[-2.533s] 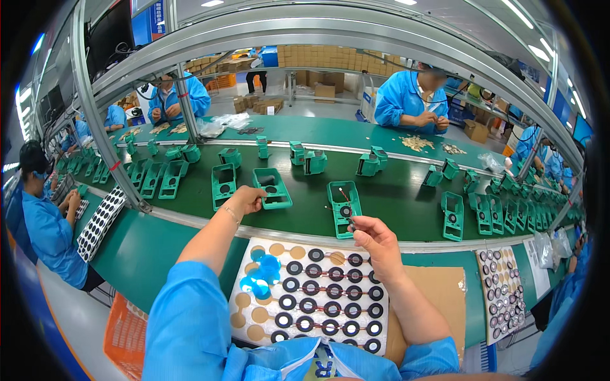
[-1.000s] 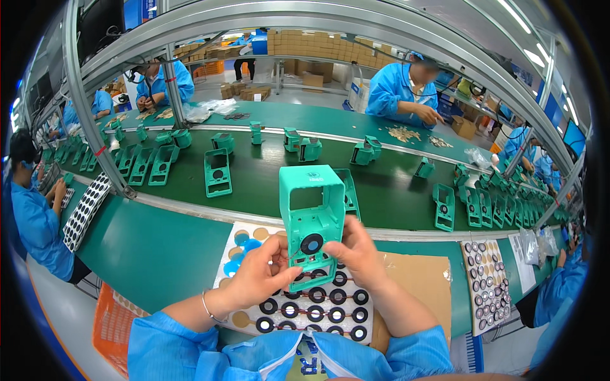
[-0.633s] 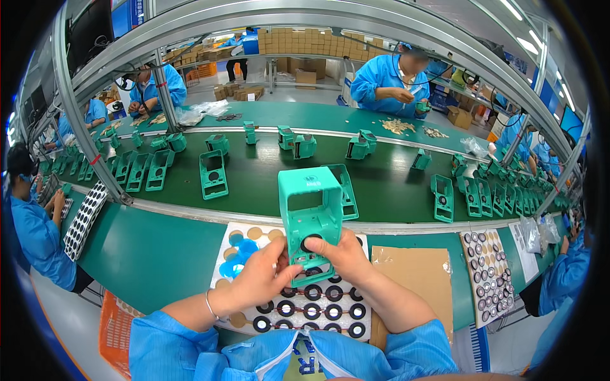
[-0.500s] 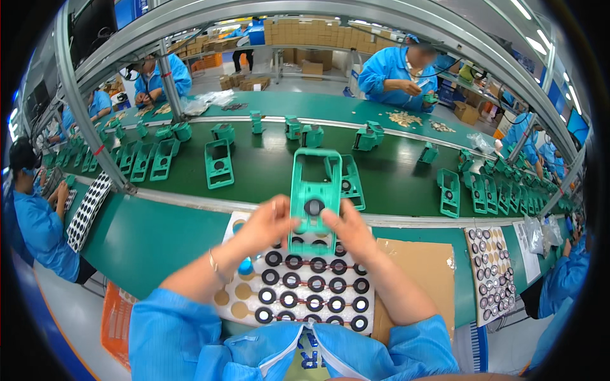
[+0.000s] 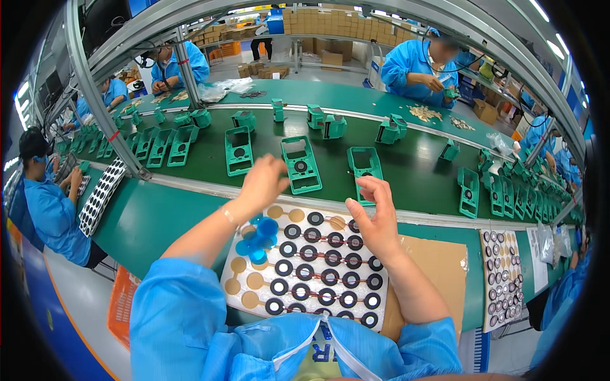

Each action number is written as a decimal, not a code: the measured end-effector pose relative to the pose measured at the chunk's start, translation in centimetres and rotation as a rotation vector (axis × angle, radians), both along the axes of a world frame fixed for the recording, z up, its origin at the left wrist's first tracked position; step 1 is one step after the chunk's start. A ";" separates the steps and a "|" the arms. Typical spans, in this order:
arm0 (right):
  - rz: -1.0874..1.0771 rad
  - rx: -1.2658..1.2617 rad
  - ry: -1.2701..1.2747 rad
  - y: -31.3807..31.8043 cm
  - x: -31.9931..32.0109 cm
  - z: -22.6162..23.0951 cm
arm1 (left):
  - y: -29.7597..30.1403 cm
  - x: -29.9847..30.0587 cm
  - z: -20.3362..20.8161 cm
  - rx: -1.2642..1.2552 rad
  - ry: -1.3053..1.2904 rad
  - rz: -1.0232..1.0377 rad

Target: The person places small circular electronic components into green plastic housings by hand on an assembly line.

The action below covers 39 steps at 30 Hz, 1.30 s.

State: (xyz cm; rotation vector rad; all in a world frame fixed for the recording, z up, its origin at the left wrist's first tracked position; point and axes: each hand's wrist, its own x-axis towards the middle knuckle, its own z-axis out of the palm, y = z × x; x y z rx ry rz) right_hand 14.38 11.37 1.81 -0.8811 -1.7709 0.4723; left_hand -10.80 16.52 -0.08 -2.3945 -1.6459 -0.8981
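Observation:
A green plastic housing [image 5: 302, 166], with a large opening and a round black part in it, lies on the dark green belt. At its left edge is my left hand [image 5: 262, 185], fingers apart and slightly blurred; whether they touch it I cannot tell. My right hand [image 5: 379, 219] is open, its fingers over the lower end of a second green housing [image 5: 375, 156]. Below my hands a white foam tray [image 5: 279, 214] bears rows of black rings [image 5: 308, 253] with pale centres and reddish wires. Blue translucent round films [image 5: 259, 239] lie at its left.
More green housings [image 5: 238, 151] stand along the belt [image 5: 413, 171]. A brown cardboard sheet [image 5: 438, 267] lies right of the tray, with another tray of round parts [image 5: 502, 279] farther right. A metal post [image 5: 105, 108] rises at left. Co-workers in blue sit around the line.
The green housing that both hands held up over the tray now lies on the belt. My hands have moved apart, and more blue films show on the tray.

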 end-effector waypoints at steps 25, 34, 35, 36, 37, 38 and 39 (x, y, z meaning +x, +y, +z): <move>0.137 -0.083 -0.019 -1.0 -1.9 0.0 | -4.9 1.6 -0.7 -0.466 0.101 -0.442; 0.333 -0.480 0.171 0.2 -2.2 -1.8 | -5.7 -1.0 1.5 -0.697 -0.671 -0.328; 0.330 -0.477 0.174 0.1 -2.4 -1.9 | -6.1 -0.9 2.0 -0.697 -0.667 -0.332; 0.510 -0.754 0.390 -0.2 -2.8 -1.6 | -6.8 -0.7 2.8 -0.695 -0.808 -0.390; 0.686 -1.026 0.611 -0.5 -2.9 -1.4 | -7.3 -0.2 3.5 -0.691 -0.949 -0.452; 0.825 -1.108 0.624 -0.4 -2.8 -2.0 | -7.6 0.1 3.8 -0.707 -0.997 -0.503; 0.825 -1.105 0.620 -0.6 -3.1 -1.8 | -8.1 0.4 4.0 -0.702 -0.998 -0.504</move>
